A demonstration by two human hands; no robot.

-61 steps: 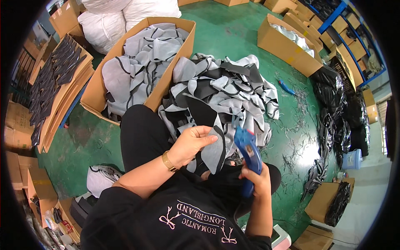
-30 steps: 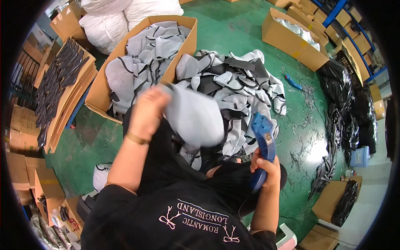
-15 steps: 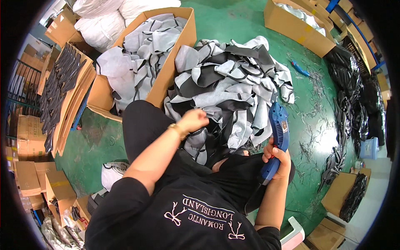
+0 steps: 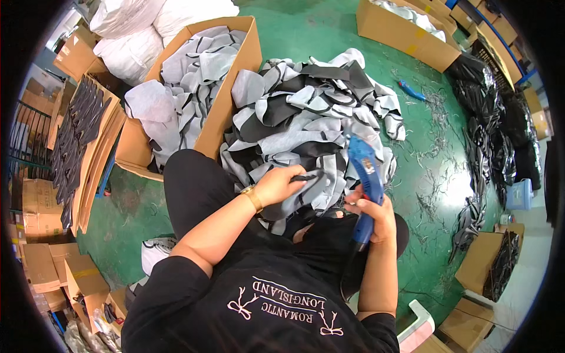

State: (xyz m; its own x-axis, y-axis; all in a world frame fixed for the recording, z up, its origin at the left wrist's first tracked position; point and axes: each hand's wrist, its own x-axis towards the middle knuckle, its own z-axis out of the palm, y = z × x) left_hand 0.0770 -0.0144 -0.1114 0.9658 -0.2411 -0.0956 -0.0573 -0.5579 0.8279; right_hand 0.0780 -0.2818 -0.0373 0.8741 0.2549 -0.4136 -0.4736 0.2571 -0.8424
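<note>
My left hand (image 4: 281,185), with a gold watch at the wrist, pinches the black edge of a grey fabric piece (image 4: 309,191) above my lap. In my right hand (image 4: 375,212) is a blue handheld power tool (image 4: 366,167) with a dark cord trailing from its rear. Its front end points away from me, blurred, toward a heap of grey and black fabric pieces (image 4: 300,141) on the floor between my knees. The tool's tip lies close to the right of the held piece; whether they touch, I cannot tell.
A long cardboard box (image 4: 220,112) full of similar pieces stands left of the heap. Another fabric box (image 4: 406,35) is at far right. Thin dark scraps (image 4: 435,117) and a smaller blue tool (image 4: 411,91) lie on the green floor. Black plastic bags (image 4: 488,106) line the right.
My left hand has moved slightly right and now holds up a fabric piece from the heap. My right hand has brought the power tool left, nearer to it.
</note>
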